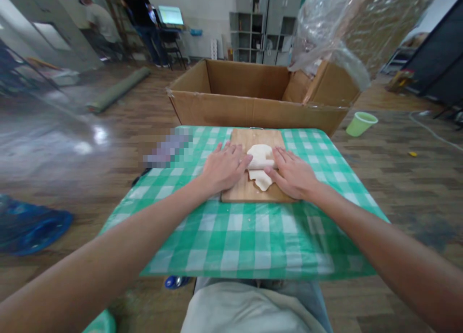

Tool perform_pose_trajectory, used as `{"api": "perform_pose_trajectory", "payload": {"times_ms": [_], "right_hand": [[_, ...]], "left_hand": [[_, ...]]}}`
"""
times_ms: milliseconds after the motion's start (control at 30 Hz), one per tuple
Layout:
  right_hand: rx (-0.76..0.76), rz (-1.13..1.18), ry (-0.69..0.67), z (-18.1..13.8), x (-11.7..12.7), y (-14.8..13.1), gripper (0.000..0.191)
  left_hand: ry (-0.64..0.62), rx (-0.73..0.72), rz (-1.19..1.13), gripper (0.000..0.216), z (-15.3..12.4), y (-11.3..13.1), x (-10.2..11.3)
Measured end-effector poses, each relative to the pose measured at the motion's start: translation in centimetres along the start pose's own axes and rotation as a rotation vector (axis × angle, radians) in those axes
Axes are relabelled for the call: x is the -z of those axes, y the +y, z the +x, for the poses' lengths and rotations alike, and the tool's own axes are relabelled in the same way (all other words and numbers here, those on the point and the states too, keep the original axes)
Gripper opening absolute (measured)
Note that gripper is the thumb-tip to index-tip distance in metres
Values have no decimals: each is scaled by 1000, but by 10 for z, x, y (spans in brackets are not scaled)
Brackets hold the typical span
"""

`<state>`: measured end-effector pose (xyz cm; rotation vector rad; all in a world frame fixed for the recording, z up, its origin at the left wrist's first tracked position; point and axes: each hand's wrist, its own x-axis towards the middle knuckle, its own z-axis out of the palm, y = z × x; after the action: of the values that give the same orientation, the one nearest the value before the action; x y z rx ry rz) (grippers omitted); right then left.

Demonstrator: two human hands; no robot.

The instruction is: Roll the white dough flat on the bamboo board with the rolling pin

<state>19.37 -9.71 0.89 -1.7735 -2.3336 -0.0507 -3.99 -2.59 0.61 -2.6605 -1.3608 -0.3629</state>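
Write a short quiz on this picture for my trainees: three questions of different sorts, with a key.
1. Multiple choice. What lies between the left hand and the right hand?
A. A knife
B. Dough on a wooden board
C. A phone

2. True or false? An open cardboard box stands beyond the far edge of the tablecloth.

3. Fill the gap. The tablecloth is checked in white and ____.

Key
1. B
2. True
3. Green
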Motion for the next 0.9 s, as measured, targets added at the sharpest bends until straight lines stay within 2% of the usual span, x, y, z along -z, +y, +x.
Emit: {"api": "perform_pose_trajectory", "payload": {"times_ms": [167,367,500,633,733,900], "right_hand": [[-72,83,-79,50,-2,17,89],[-108,-25,37,94,-9,35,89],[-64,-59,84,116,-12,43,88],[-57,-54,73,136,-17,49,87],[-62,-44,41,149,-20,54,88],[-65,-25,-31,162,-22,61,89]], "left_hand": [[-48,-84,68,57,48,-20,-10],[-107,-55,81,61,86,-30,-17],[-118,-139,69,54,111,-42,-29],[-119,-201,59,48,140,-59,-46],[-85,-207,78,49,154,-67,-52],[-31,-194,89,48,160,-70,-49]]}}
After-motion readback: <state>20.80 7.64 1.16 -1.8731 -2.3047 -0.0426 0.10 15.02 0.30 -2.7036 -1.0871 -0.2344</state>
